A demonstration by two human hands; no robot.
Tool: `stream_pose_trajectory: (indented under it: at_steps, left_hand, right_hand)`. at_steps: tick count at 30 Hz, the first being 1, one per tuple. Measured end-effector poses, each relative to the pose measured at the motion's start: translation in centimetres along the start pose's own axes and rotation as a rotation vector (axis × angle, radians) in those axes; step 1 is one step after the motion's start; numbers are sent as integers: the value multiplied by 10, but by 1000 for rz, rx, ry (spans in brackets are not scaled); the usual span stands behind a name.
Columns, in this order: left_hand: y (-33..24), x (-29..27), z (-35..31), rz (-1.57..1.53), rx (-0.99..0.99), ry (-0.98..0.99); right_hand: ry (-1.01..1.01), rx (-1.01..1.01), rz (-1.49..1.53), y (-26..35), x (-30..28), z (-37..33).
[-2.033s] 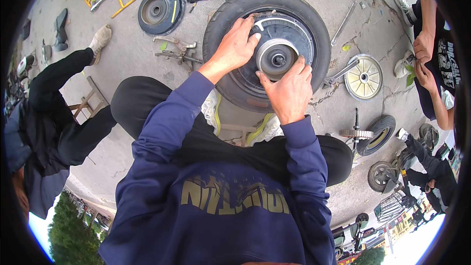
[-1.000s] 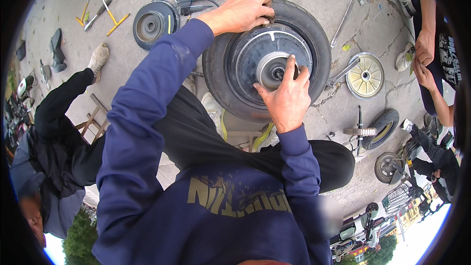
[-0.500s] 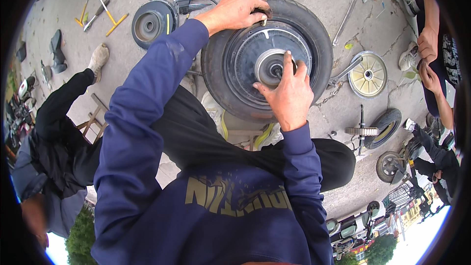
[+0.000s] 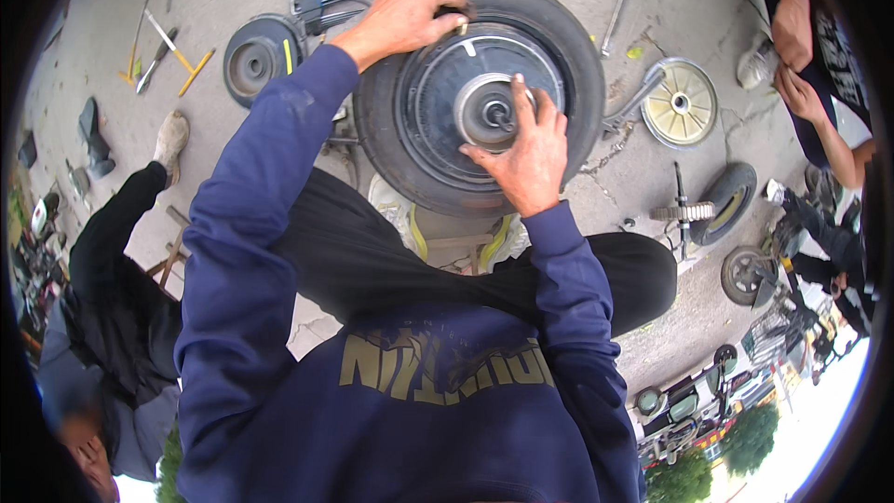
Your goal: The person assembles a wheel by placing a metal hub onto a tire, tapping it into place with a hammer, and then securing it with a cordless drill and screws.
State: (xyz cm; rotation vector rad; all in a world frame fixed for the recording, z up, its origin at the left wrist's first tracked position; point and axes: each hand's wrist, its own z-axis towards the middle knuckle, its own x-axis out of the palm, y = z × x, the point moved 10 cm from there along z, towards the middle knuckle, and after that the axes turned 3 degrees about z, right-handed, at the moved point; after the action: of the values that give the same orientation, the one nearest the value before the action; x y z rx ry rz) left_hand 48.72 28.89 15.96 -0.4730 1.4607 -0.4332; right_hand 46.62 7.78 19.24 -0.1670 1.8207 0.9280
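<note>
A black-tyred wheel (image 4: 386, 144) lies flat on the ground in front of my feet. Its dark hub cover (image 4: 428, 98) has a raised metal ring (image 4: 463, 104) around a short central axle (image 4: 499, 115). My left hand (image 4: 410, 14) is at the far inner edge of the tyre, thumb and fingers pinched together. A small pale piece (image 4: 462, 26) shows at its fingertips, too small to name. Over the near right of the ring rests my right hand (image 4: 533, 144), its thumb and fingers spread apart and touching the ring. The palm covers part of the hub.
A black hub part (image 4: 251, 63) lies left of the wheel, with T-handled tools (image 4: 194, 73) beyond. At right are a cream round cover (image 4: 684, 116), a long wrench (image 4: 618, 9), a gear on a shaft (image 4: 683, 212) and a small tyre (image 4: 734, 205). Other people are on both sides.
The view has shifted, so the wheel and both hands appear farther left and slightly higher. Both hands keep nearly the same places on the wheel.
</note>
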Motion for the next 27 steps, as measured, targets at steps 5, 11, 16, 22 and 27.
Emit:
stream_pose_trajectory:
  at_steps: [5, 11, 16, 22, 27]
  left_hand:
    - [-9, -5, 1, 30, -113, 46]
    - [-28, 4, -1, 145, -3, 89]
    - [4, 7, -10, 264, -31, 83]
    - [-21, -20, -59, 298, -81, 42]
    - [-80, -17, -67, 265, -129, -49]
  right_hand:
    - [-9, 27, 30, -5, -9, -7]
    - [-181, -219, 344, 59, -107, -85]
    - [-873, -306, 175, -9, -216, -275]
    - [-106, 1265, -191, -408, 15, -478]
    - [57, 1430, -160, -516, 81, -543]
